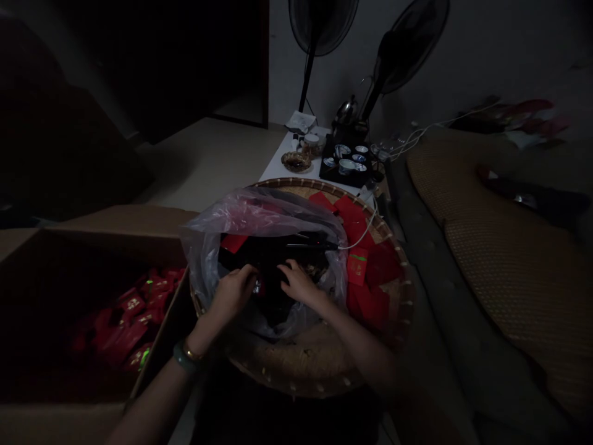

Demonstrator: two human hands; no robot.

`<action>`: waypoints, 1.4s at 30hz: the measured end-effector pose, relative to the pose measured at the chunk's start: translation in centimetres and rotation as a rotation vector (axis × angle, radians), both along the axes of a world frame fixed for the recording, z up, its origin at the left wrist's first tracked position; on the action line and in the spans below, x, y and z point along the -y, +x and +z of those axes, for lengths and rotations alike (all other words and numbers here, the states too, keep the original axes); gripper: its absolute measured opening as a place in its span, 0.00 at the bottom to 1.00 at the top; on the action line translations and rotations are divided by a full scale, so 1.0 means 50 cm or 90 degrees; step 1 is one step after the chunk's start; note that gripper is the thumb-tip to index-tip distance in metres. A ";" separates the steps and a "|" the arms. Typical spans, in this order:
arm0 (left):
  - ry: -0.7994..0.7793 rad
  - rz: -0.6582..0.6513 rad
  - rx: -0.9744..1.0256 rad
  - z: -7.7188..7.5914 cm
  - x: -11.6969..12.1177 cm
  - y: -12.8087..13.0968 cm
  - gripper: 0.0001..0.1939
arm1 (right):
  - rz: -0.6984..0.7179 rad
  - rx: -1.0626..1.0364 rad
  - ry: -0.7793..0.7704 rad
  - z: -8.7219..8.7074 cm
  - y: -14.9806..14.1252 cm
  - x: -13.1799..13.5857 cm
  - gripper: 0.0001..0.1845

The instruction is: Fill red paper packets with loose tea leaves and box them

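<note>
Blk tool | long axis L-R, cord R | L hand: can't tell grip | R hand: spread

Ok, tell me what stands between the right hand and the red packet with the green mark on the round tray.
The right side of the plastic bag stands between the right hand and that red packet. The white cable crosses farther back, off the direct line.
</note>
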State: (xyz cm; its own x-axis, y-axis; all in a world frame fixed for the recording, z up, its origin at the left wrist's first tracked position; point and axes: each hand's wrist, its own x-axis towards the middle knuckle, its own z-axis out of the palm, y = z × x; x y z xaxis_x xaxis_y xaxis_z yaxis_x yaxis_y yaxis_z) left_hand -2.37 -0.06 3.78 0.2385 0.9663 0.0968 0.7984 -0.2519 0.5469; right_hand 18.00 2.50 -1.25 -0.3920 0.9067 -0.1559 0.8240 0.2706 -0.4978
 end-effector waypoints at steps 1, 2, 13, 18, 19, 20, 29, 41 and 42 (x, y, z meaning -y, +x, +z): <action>0.008 -0.004 -0.001 0.002 0.000 0.000 0.08 | 0.023 -0.019 -0.019 0.000 -0.001 0.003 0.29; 0.015 -0.010 0.004 0.005 -0.001 0.001 0.09 | 0.044 -0.035 -0.036 0.000 -0.002 0.007 0.30; 0.008 -0.101 -0.037 0.020 -0.011 -0.002 0.13 | -0.017 -0.022 -0.078 0.003 -0.018 0.007 0.32; 0.017 -0.098 -0.029 0.021 -0.013 -0.007 0.08 | -0.059 0.011 -0.054 0.005 -0.018 0.007 0.31; 0.017 -0.093 -0.023 0.019 -0.013 -0.007 0.08 | -0.062 0.021 -0.056 0.006 -0.019 0.008 0.31; 0.018 -0.087 -0.017 0.017 -0.012 -0.007 0.08 | -0.061 0.026 -0.061 0.006 -0.020 0.008 0.30; 0.044 -0.006 0.056 0.015 0.000 0.010 0.06 | -0.076 -0.030 -0.079 -0.011 -0.027 -0.006 0.28; 0.029 -0.062 0.074 0.020 0.003 0.004 0.10 | -0.005 0.026 -0.046 0.008 -0.040 -0.005 0.27; 0.030 -0.064 0.069 0.021 0.003 0.005 0.11 | 0.007 0.034 -0.039 0.009 -0.041 -0.005 0.25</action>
